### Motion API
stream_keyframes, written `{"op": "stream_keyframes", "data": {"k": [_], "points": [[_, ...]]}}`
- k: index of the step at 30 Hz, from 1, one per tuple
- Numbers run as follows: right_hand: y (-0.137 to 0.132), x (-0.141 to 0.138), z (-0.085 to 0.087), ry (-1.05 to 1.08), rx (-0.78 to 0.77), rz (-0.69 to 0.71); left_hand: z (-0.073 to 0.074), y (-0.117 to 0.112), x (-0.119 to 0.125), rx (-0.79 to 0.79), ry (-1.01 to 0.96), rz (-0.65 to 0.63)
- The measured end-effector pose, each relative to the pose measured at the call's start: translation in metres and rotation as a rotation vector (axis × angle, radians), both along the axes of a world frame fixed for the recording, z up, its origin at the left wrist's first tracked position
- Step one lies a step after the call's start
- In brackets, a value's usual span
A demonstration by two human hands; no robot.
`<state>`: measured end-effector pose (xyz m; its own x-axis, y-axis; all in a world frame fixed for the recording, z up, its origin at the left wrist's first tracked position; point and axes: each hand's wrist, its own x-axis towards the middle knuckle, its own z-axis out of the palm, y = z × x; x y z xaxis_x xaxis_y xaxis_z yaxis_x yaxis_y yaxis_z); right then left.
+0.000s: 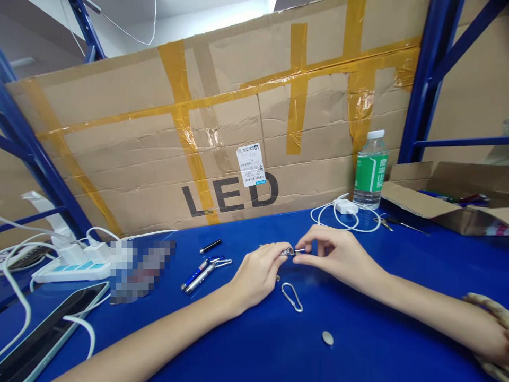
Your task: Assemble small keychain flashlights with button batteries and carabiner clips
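Both my hands meet over the blue table. My left hand is closed around a small silver metal part, mostly hidden by the fingers. From the right, my right hand pinches a thin silver piece at the end of that part. Just below them lies a silver carabiner, and nearer to me a round silver disc. Left of my left hand are a blue pen-like keychain light and a silver one, with clips. A short black tube lies behind them.
A water bottle stands at the back right beside a white cable with a plug block. An open cardboard box is farther right. At left are a power strip and a phone. A large taped carton walls the back.
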<state>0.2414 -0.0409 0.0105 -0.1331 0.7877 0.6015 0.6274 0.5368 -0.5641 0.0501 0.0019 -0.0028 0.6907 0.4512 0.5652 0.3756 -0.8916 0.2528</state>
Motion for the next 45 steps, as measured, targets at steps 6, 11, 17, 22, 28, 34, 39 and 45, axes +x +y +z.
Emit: {"op": "stream_keyframes", "data": {"k": [6,11,17,22,28,34,39,45], "points": [[0.005,0.008,-0.003,-0.117,0.244,0.116,0.0,0.0,0.0,0.003,0.024,-0.017],[0.006,0.008,-0.004,-0.135,0.256,0.151,0.001,-0.001,0.0,-0.014,0.056,-0.074],[0.001,0.006,-0.002,-0.141,0.199,0.14,0.004,-0.004,0.0,-0.05,0.124,-0.088],[-0.003,0.002,0.001,-0.1,0.047,0.097,0.005,-0.005,-0.002,-0.05,0.187,-0.086],[-0.001,-0.003,0.002,0.002,-0.177,0.041,0.003,-0.004,-0.003,-0.023,0.157,-0.072],[0.0,-0.006,0.002,0.192,-0.49,0.088,-0.001,-0.001,-0.003,0.117,0.149,-0.072],[0.0,-0.007,0.0,0.27,-0.565,0.109,-0.004,0.002,-0.003,0.196,0.112,-0.085],[-0.001,-0.007,0.001,0.273,-0.591,0.106,-0.003,0.001,-0.003,0.178,0.056,-0.074]]}}
